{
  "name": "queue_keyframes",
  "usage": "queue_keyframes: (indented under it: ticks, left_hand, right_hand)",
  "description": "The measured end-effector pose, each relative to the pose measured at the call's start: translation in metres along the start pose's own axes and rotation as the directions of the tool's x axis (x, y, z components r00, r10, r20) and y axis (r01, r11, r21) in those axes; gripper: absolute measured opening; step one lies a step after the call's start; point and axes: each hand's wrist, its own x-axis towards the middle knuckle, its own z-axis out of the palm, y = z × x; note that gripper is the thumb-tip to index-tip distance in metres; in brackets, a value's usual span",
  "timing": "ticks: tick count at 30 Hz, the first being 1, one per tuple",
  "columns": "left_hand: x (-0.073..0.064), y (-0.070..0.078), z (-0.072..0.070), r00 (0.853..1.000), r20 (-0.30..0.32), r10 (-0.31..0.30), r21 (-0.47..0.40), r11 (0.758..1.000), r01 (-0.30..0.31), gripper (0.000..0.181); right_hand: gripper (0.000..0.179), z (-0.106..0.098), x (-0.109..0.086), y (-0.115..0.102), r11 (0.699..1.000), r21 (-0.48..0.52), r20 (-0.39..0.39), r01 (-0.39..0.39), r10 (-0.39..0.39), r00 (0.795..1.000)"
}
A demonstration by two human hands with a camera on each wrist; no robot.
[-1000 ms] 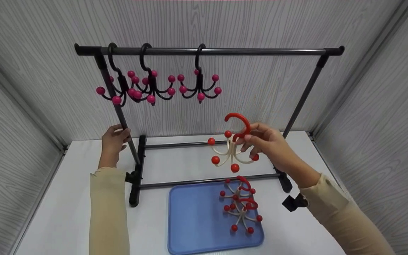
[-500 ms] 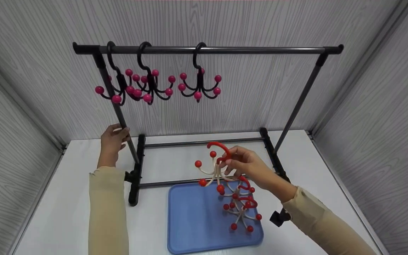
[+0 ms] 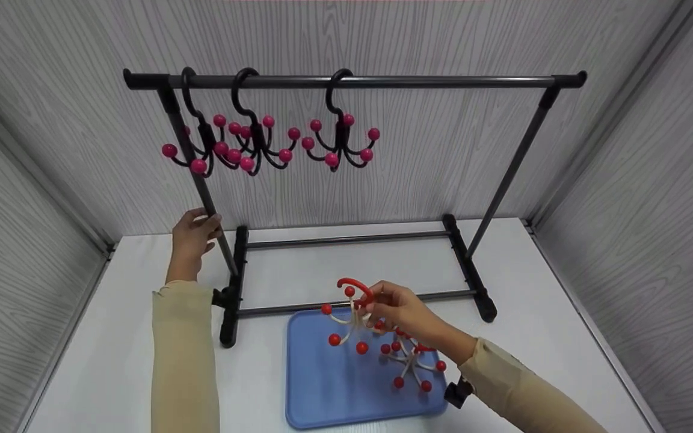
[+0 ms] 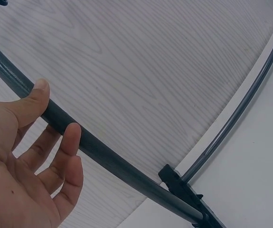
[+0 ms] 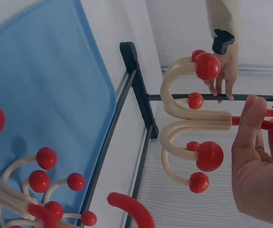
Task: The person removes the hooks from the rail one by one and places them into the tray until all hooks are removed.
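My right hand (image 3: 403,313) pinches the red hook of a cream multi-arm hanger (image 3: 355,319) with red ball tips, holding it above the blue tray (image 3: 322,391). In the right wrist view that hanger (image 5: 198,118) shows its curved arms, with the hand at its red neck. More red-tipped hangers (image 3: 411,361) lie on the tray's right side, partly hidden by the hand. At the left, my left hand (image 3: 193,240) grips the rack's dark upright (image 3: 202,192); in the left wrist view its thumb and fingers curl round the pole (image 4: 103,152).
Three black hangers with pink balls (image 3: 340,141) hang on the left and middle of the rack's top bar (image 3: 455,82). The rack's base bars (image 3: 346,242) run behind the tray on the white table (image 3: 112,361). Wood-grain panels enclose the sides and back.
The right hand has lowered the red-and-cream hanger and brought it left and nearer, from below the top bar to over the tray. The left hand stays on the upright.
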Motion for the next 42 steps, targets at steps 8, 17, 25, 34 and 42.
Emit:
queue_keyframes:
  ticks: [8,17,25,34,42]
  left_hand:
    - [0.002,-0.001,-0.001,1.000,0.013,0.002,-0.019,1.000,-0.002,0.036]
    - [0.005,-0.003,0.001,1.000,-0.019,-0.007,0.008,1.000,0.007,0.039]
    - [0.005,-0.004,0.001,1.000,-0.022,0.014,0.011,1.000,-0.014,0.035]
    - [0.006,-0.006,0.002,0.999,-0.027,0.022,0.020,1.000,-0.022,0.037]
    - [0.004,-0.005,0.002,1.000,-0.016,0.011,0.003,1.000,-0.011,0.032]
  right_hand:
    - [0.024,0.009,0.004,0.027,0.998,-0.011,-0.026,-0.064,0.064,0.998]
    - [0.027,0.018,0.004,0.048,0.995,-0.012,-0.090,-0.103,0.101,0.991]
    - [0.025,0.023,0.008,0.063,0.989,0.021,-0.134,-0.150,0.151,0.979]
    - [0.029,0.027,0.012,0.078,0.988,0.087,-0.187,-0.128,0.143,0.972]
    - [0.030,0.031,0.014,0.088,0.983,0.127,-0.223,-0.133,0.159,0.962]
